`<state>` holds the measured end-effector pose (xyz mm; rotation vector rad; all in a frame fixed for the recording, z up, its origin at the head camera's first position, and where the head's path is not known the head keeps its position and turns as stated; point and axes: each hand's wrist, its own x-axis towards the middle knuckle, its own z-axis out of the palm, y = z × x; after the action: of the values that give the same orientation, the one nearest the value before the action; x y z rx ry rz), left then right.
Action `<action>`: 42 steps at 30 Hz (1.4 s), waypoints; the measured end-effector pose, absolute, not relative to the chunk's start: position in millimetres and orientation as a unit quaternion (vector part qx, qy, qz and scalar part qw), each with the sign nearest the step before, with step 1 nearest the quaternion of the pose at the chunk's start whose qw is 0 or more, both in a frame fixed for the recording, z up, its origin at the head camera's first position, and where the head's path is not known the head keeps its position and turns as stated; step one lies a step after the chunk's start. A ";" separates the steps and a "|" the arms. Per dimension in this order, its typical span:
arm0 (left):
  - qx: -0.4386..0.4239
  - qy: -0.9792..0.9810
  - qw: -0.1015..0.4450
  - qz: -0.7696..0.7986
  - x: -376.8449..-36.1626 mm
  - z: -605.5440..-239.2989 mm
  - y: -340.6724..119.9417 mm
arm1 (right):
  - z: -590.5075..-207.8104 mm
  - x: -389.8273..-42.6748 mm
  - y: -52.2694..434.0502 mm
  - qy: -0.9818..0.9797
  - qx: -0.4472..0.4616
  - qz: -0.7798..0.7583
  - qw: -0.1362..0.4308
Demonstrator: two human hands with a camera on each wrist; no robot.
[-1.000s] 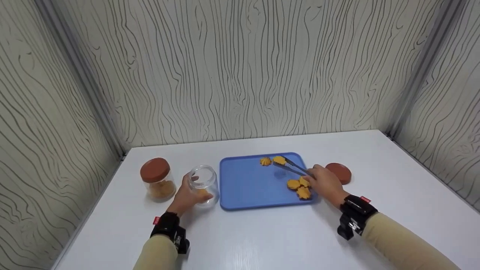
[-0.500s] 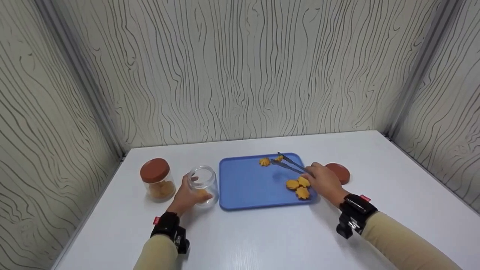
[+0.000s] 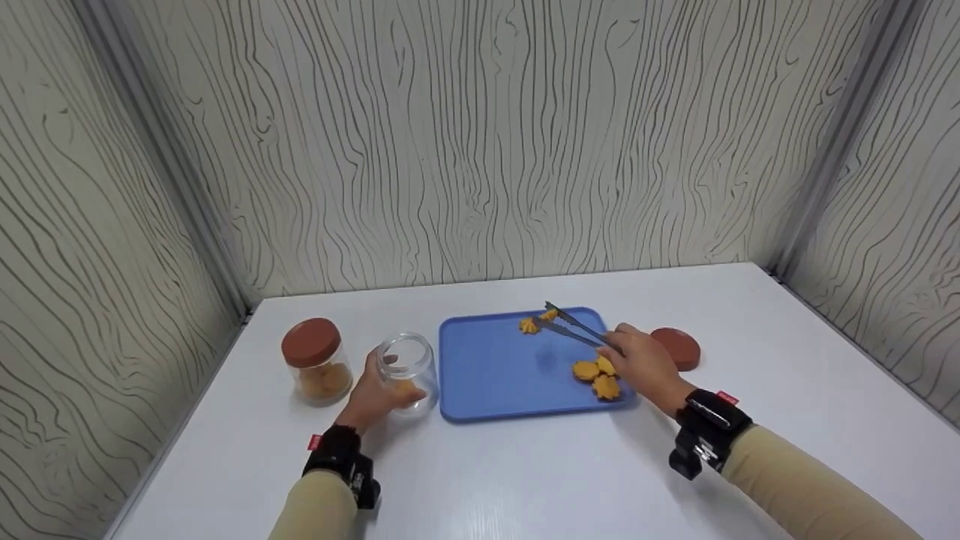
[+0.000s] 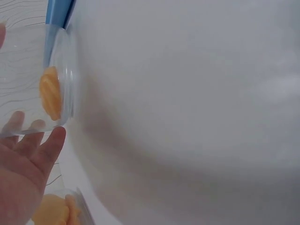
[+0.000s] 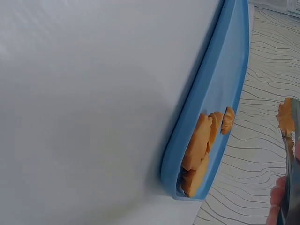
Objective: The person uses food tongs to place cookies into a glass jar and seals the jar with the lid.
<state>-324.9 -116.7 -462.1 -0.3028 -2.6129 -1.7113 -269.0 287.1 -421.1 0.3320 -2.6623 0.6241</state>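
Note:
In the head view my left hand [image 3: 379, 394] grips a clear lidless jar [image 3: 407, 364] standing left of the tray. A yellow-orange cookie [image 4: 50, 93] lies at its bottom in the left wrist view. My right hand [image 3: 641, 364] holds metal tongs [image 3: 577, 330] over the blue tray [image 3: 495, 367]. A cookie [image 5: 285, 116] sits between the tong tips, raised above the tray in the right wrist view. On the tray, one fluted cookie [image 3: 529, 326] lies near the back edge. Three more cookies [image 3: 606, 388] are grouped at the front right, partly below my right hand.
A second jar with a red-brown lid [image 3: 310, 342] and cookies inside [image 3: 324, 381] stands at the left. Another red-brown lid [image 3: 677, 349] lies on the white table [image 3: 480, 480] right of the tray, behind my right hand. Patterned walls [image 3: 480, 150] enclose the back and sides.
My right hand and the tongs have shifted slightly left. The cookie between the tips shows a narrower side than a second ago. My left hand keeps its place on the jar.

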 end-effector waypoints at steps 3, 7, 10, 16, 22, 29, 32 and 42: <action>-0.095 -0.832 -0.002 -0.546 -324.6 -461.4 -116.8 | -417.8 -269.0 283.8 -0.948 0.119 0.226 0.190; -0.089 -0.836 -0.011 -0.542 -325.2 -460.9 -116.9 | -415.4 -269.5 279.1 -0.946 0.123 0.234 0.189; -0.085 -0.836 -0.016 -0.543 -325.8 -461.1 -116.9 | -414.6 -269.8 275.5 -0.944 0.126 0.239 0.190; -0.090 -0.834 -0.013 -0.545 -324.2 -459.8 -116.8 | -411.2 -268.2 268.2 -0.938 0.134 0.259 0.189; -0.094 -0.830 -0.007 -0.550 -323.6 -458.7 -116.5 | -406.4 -267.0 261.2 -0.931 0.146 0.272 0.193; -0.086 -0.836 -0.015 -0.542 -325.5 -461.9 -117.2 | -403.1 -267.5 253.2 -0.929 0.154 0.271 0.198; -0.084 -0.833 -0.017 -0.546 -325.9 -462.5 -117.6 | -402.6 -268.0 249.2 -0.927 0.157 0.276 0.201; -0.073 -0.833 -0.029 -0.548 -326.2 -460.1 -116.8 | -400.3 -272.7 235.4 -0.923 0.177 0.271 0.210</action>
<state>-326.2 -116.8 -460.1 -0.2327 -2.6664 -1.7533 -272.7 235.4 -400.3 0.4909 -2.5647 0.7523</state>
